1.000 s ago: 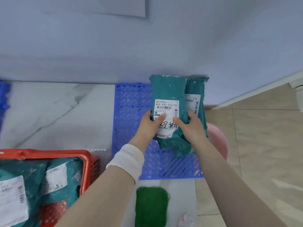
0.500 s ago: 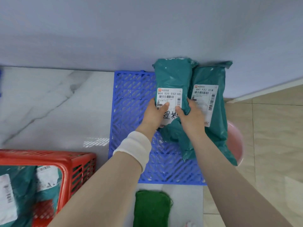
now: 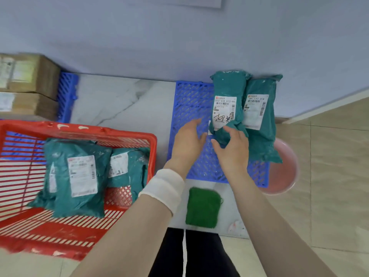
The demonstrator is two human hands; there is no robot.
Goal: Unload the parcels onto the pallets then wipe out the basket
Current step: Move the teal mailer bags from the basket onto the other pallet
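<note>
Both hands hover open over the blue pallet [image 3: 189, 108] at centre right of the frame: the left hand [image 3: 187, 142] has its fingers spread and holds nothing, its palm just beside the lower end of a teal parcel [image 3: 227, 86], while the right hand [image 3: 232, 148] is loosely curled, its fingertips touching the crumpled bottom edge of that same parcel without clearly closing on it. That parcel lies on the pallet with its top end against the wall, a white label with handwritten black characters facing up. A second teal parcel [image 3: 261, 136] lies directly to its right, partly tucked under it, its lower corner hanging past the pallet edge over a pink basin [image 3: 287, 170]. At the lower left, the red basket [image 3: 79, 130] holds two more teal parcels: a large one [image 3: 77, 176] and a smaller one [image 3: 127, 166] leaning against the basket's right wall. A folded green cloth [image 3: 202, 207] lies on the floor at lower centre, between the forearms. In the upper left, brown cardboard boxes [image 3: 28, 84] are stacked on another blue pallet [image 3: 66, 96]. A white wristband [image 3: 163, 186] wraps the left wrist.
</note>
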